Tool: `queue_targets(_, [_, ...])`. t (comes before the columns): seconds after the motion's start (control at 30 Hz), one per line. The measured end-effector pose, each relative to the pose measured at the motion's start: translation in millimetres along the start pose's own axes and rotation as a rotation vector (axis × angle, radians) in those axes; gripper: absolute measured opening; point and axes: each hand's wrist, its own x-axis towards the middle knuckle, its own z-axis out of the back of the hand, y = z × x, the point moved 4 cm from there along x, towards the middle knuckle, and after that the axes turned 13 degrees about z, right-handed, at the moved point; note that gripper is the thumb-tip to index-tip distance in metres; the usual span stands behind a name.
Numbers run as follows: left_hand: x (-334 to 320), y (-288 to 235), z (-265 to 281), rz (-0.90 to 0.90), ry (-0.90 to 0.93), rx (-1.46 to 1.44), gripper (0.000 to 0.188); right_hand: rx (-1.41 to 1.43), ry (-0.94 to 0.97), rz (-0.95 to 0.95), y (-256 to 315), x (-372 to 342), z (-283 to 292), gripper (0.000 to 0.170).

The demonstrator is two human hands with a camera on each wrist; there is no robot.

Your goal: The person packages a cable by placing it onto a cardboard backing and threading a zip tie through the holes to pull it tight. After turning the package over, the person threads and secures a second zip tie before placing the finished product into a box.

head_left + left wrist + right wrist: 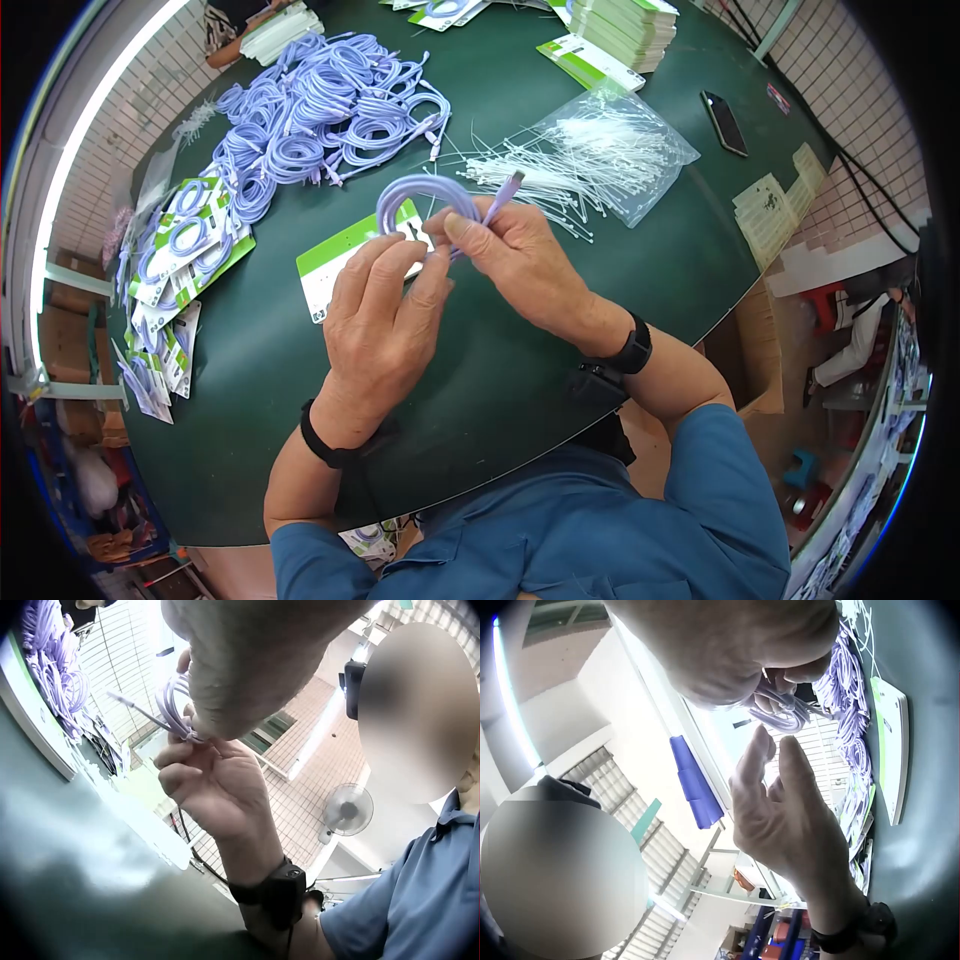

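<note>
A coiled lavender charging cable (pixel 432 188) is held up over the dark green table in the head view. My right hand (pixel 532 262) pinches the coil between thumb and fingers, and one plug end (pixel 513 183) sticks out past them. On the coil's near side is my left hand (pixel 385 310), its fingers extended and their tips close to the loops. In the right wrist view, the left hand's (pixel 791 802) fingertips stand apart just below the coil (pixel 784 716). Behind the hands lies a stack of white-and-green packaging cards (pixel 318 278), partly covered by the left hand.
A big heap of coiled lavender cables (pixel 310 115) lies at the back left, above carded cables (pixel 190 240). White zip ties (pixel 545 175) spill from a clear bag (pixel 640 150). Further right are a card stack (pixel 625 35), a phone (pixel 724 123) and paper sheets (pixel 765 215).
</note>
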Motion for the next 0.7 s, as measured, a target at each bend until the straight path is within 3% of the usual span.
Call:
queue_targets(0.03, [-3.0, 0.3, 1.7, 0.000, -0.005, 0.006, 0.034, -0.033, -0.051, 0.013, 1.7, 1.3, 5.1, 0.037])
queue_targets(0.07, [-8.7, 4.0, 0.8, 0.107, 0.100, -0.110, 0.035, -0.033, -0.046, 0.020, 1.5, 2.6, 8.2, 0.037])
queue_targets(0.13, [-18.5, 10.2, -5.9, 0.316, 0.302, -0.345, 0.037, 0.355, -0.110, -0.027, -4.8, 5.0, 16.5, 0.035])
queue_targets(0.17, [-18.7, 9.4, -7.6, 0.313, 0.291, -0.344, 0.037, 0.547, -0.140, -0.054, -5.7, 6.5, 18.5, 0.034])
queue_targets(0.27, [-31.6, 17.7, -30.0, 1.032, 0.486, -1.096, 0.041, 0.566, -0.193, -0.060, -1.4, 4.7, 13.6, 0.035])
queue_targets(0.3, [-30.8, 16.4, -32.2, 1.036, 0.474, -1.097, 0.041, 0.581, -0.223, -0.072, -1.5, 3.0, 10.8, 0.036])
queue_targets(0.4, [-25.4, 22.7, -38.2, 1.168, 0.203, -1.452, 0.049, 0.503, -0.148, -0.119, -2.1, 0.6, -2.9, 0.038])
queue_targets(0.57, [-31.7, 35.1, -36.6, 1.218, 0.048, -1.500, 0.052, 0.413, -0.060, -0.197, -12.7, -7.8, -24.5, 0.043])
queue_targets(0.7, [-38.4, 45.3, -36.9, 1.270, -0.053, -1.738, 0.050, 0.451, -0.044, -0.182, -17.9, -9.6, -28.3, 0.048])
